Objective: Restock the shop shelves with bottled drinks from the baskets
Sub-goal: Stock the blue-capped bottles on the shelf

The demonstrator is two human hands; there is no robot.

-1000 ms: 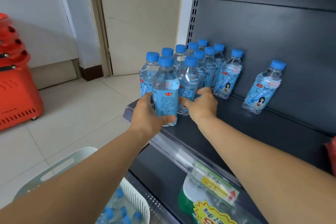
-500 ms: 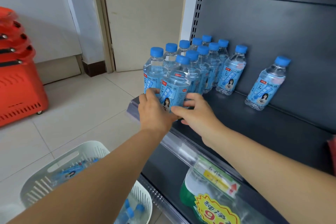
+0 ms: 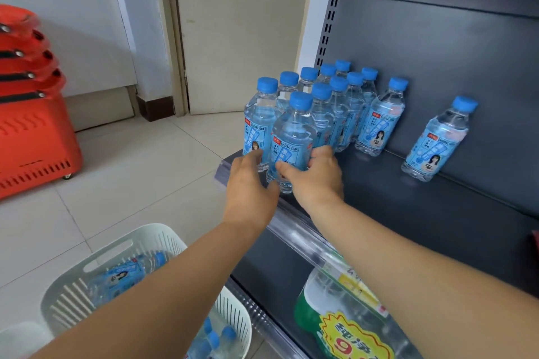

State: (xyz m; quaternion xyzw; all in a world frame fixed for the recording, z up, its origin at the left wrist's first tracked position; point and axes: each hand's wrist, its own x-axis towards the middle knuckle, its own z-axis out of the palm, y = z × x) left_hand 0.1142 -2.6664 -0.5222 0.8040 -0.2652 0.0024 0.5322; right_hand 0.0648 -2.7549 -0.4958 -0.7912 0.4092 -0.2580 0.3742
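Several clear soda bottles with blue caps and blue labels stand in a tight group [image 3: 338, 108] at the left end of the dark grey shelf [image 3: 408, 213]. The front bottle [image 3: 293, 137] stands near the shelf's front edge. My left hand [image 3: 248, 183] presses on its lower left side. On its lower right side is my right hand [image 3: 316, 181], thumb in front and fingers behind. Two single bottles [image 3: 379, 122] [image 3: 437, 140] lean against the back panel further right.
A white slotted basket [image 3: 131, 245] on the tiled floor at lower left holds more bottles [image 3: 122, 277]. Stacked red baskets [image 3: 32, 137] stand at far left. A clear price rail [image 3: 306, 239] edges the shelf; below it lies a large green-labelled bottle [image 3: 335, 326].
My left hand brought the front bottle in to the front of the group. My right hand came off another bottle onto it. The bottle's label has turned.
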